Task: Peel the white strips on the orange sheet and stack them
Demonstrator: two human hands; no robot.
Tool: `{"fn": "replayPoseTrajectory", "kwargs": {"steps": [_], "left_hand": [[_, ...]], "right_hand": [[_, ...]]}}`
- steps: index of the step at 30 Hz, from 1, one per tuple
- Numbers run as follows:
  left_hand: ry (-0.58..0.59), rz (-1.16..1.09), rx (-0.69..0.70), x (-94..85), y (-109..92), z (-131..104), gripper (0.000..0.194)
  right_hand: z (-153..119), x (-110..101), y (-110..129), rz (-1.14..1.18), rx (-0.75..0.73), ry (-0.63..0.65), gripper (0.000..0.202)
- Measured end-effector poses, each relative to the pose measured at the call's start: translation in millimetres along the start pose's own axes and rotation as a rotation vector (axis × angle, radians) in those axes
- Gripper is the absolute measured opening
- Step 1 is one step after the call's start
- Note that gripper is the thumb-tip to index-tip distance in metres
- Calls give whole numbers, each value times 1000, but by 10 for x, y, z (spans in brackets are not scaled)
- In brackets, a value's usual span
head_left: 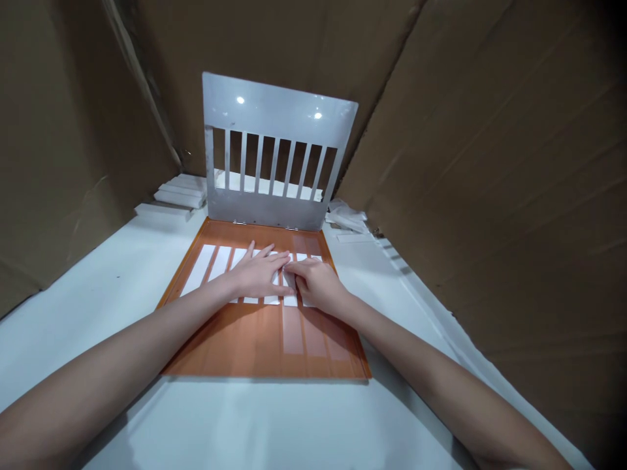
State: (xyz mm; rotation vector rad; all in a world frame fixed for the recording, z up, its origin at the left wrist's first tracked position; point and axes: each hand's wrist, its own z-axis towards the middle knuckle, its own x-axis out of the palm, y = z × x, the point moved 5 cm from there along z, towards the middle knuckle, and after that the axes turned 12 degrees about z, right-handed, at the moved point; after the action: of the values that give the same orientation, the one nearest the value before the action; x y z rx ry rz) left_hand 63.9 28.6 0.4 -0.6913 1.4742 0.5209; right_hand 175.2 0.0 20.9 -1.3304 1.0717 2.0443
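An orange board (pixel 225 339) lies on the white table, with several white strips (pixel 198 271) side by side across its upper part. My left hand (pixel 259 273) rests flat over the middle strips, fingers spread. Beside it, my right hand (pixel 316 281) is closed at a white strip (pixel 290 287) right of the middle, its fingertips near my left fingers; what they pinch is too small to make out. A slotted metal frame (pixel 269 205) stands raised at the board's far edge, tilted back, with several long openings.
Stacks of white strips (pixel 179 194) lie at the back left of the table (pixel 235 424). Crumpled white material (pixel 347 217) and more strips sit at the back right. Brown cardboard walls (pixel 490 163) enclose the back and both sides.
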Motion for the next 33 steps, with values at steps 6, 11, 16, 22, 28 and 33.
{"fn": "replayPoseTrajectory", "kwargs": {"steps": [6, 11, 16, 22, 28, 33], "left_hand": [[9, -19, -2, -3, -1, 8, 81], [2, -23, -10, 4, 5, 7, 82], [-7, -24, -9, 4, 3, 0, 80], [-1, -27, -15, 0, 3, 0, 83], [-22, -39, -23, 1, 3, -3, 83], [-15, -44, -26, 15, 8, 0, 83]], "right_hand": [[-14, 30, -19, 26, -94, -51, 27], [-18, 14, 10, -22, -126, -5, 24], [-20, -3, 47, -76, -132, 29, 23], [-20, -3, 61, -83, -156, 44, 23], [-27, 17, 72, -148, -178, 91, 21], [-34, 51, 77, -189, -183, 128, 20]]}}
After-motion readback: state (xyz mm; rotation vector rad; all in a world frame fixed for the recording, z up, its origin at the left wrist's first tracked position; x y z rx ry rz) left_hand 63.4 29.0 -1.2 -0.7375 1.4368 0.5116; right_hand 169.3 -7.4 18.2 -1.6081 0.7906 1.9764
